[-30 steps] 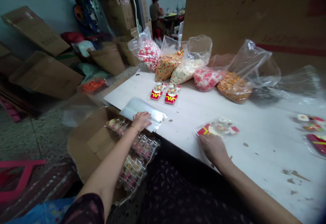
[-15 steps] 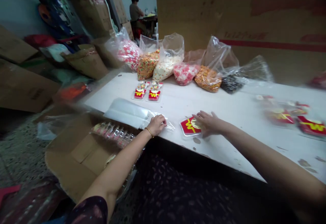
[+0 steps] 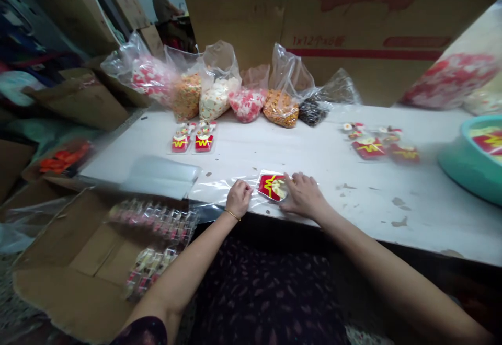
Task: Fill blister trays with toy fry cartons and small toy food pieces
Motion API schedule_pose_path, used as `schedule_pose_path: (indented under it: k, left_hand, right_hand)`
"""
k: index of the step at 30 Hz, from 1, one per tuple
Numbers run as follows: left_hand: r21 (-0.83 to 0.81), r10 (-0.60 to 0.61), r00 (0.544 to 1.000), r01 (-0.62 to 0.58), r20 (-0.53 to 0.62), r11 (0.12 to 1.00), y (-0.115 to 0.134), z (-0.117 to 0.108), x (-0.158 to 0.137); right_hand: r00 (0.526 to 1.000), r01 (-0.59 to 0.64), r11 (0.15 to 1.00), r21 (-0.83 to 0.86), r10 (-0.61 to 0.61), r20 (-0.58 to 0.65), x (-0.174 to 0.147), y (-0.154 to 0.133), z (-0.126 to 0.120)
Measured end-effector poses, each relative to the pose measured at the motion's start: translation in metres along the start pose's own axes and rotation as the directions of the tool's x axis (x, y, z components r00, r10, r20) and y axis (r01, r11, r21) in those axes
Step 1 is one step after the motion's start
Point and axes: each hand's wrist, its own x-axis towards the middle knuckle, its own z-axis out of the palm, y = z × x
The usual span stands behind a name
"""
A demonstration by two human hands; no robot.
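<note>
My left hand [image 3: 238, 198], wearing a thin bangle, is closed in a pinch on a clear plastic bag [image 3: 214, 188] at the table's front edge. The fingers of my right hand [image 3: 306, 197] grip the right end of a flat red packet with a yellow W [image 3: 270, 185] and pale pieces. This packet lies on its side beside my left fingers. Whether its left end is inside the bag, I cannot tell. A stack of clear bags [image 3: 160, 175] lies left of my left hand.
Two similar packets [image 3: 204, 141] lie at back left, two blurred ones [image 3: 368, 147] at right. Bags of coloured pieces [image 3: 247, 102] line the back of the white table [image 3: 243, 149]. A teal basin [image 3: 470, 167] stands right; a carton [image 3: 58, 282] with wrapped packs sits below left. Someone sits far back.
The view has turned right, bringing the teal basin in. My left hand has drawn a bag rightward off the stack, and my right hand has brought the packet close to it.
</note>
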Motion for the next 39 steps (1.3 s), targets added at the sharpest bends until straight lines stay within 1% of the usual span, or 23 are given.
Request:
schedule_pose_path:
  k: [2, 4, 7, 10, 13, 17, 19, 21, 23, 25, 26, 27, 29, 31, 33, 35, 37, 39]
  left_hand:
    - [0.004, -0.039, 0.999, 0.039, 0.015, 0.999, -0.002, 0.0, 0.001]
    - [0.041, -0.117, 0.993, 0.117, -0.006, 0.992, -0.004, -0.003, 0.007]
    - [0.225, -0.262, 0.965, 0.253, 0.01, 0.941, -0.008, -0.007, 0.021]
    - [0.351, -0.356, 0.931, 0.305, 0.087, 0.885, -0.011, -0.008, 0.035]
    - [0.374, -0.402, 0.911, 0.341, 0.097, 0.862, -0.011, -0.005, 0.043]
    - [0.385, -0.469, 0.883, 0.422, 0.033, 0.821, -0.01, 0.0, 0.043]
    - [0.379, -0.474, 0.88, 0.431, 0.026, 0.819, -0.01, 0.0, 0.042]
    - [0.361, -0.445, 0.893, 0.395, 0.064, 0.845, -0.012, -0.004, 0.042]
    - [0.332, -0.397, 0.909, 0.337, 0.129, 0.881, -0.013, -0.013, 0.042]
    - [0.284, -0.325, 0.917, 0.256, 0.231, 0.924, -0.013, -0.023, 0.044]
    - [0.252, -0.276, 0.911, 0.202, 0.306, 0.946, -0.013, -0.028, 0.044]
    - [0.219, -0.222, 0.894, 0.144, 0.389, 0.965, -0.012, -0.033, 0.046]
    - [0.165, -0.116, 0.837, 0.031, 0.535, 0.986, -0.008, -0.039, 0.049]
    - [0.162, -0.065, 0.786, -0.046, 0.615, 0.986, -0.004, -0.04, 0.054]
    - [0.194, -0.05, 0.756, -0.102, 0.652, 0.976, 0.0, -0.038, 0.058]
    - [0.223, -0.045, 0.738, -0.144, 0.673, 0.964, 0.005, -0.033, 0.06]
    - [0.241, -0.037, 0.738, -0.172, 0.674, 0.955, 0.011, -0.026, 0.059]
    - [0.233, -0.012, 0.752, -0.189, 0.659, 0.954, 0.018, -0.018, 0.055]
  right_hand:
    - [0.999, 0.034, 0.999, 0.002, -0.034, -0.002, -0.001, -0.002, 0.003]
    - [0.998, 0.057, 0.998, 0.004, -0.057, 0.019, -0.001, -0.003, 0.004]
    - [0.994, 0.104, 0.995, 0.006, -0.104, 0.032, 0.002, -0.002, 0.004]
    - [0.991, 0.132, 0.991, 0.005, -0.132, 0.028, 0.005, -0.004, 0.001]
    - [0.987, 0.156, 0.988, 0.009, -0.156, 0.039, 0.003, -0.009, -0.002]
    - [0.975, 0.219, 0.975, 0.046, -0.22, 0.018, -0.006, -0.018, 0.001]
    - [0.969, 0.247, 0.967, 0.064, -0.248, 0.001, -0.01, -0.02, 0.004]
    - [0.96, 0.281, 0.957, 0.073, -0.282, 0.002, -0.01, -0.018, 0.005]
    - [0.947, 0.316, 0.945, 0.079, -0.319, 0.028, -0.007, -0.014, 0.005]
    - [0.936, 0.342, 0.936, 0.086, -0.347, 0.054, -0.002, -0.01, 0.005]
    - [0.931, 0.354, 0.931, 0.091, -0.36, 0.063, 0.001, -0.008, 0.005]
    - [0.926, 0.365, 0.926, 0.094, -0.372, 0.067, 0.003, -0.007, 0.005]
    - [0.917, 0.385, 0.918, 0.098, -0.392, 0.069, 0.006, -0.004, 0.006]
    - [0.91, 0.4, 0.911, 0.098, -0.408, 0.077, 0.008, -0.003, 0.006]
    - [0.905, 0.407, 0.908, 0.1, -0.416, 0.087, 0.009, -0.002, 0.005]
    - [0.899, 0.413, 0.904, 0.112, -0.424, 0.104, 0.01, -0.003, 0.003]
    - [0.895, 0.415, 0.9, 0.13, -0.43, 0.119, 0.012, -0.005, -0.001]
    - [0.891, 0.42, 0.895, 0.151, -0.438, 0.118, 0.012, -0.009, -0.003]
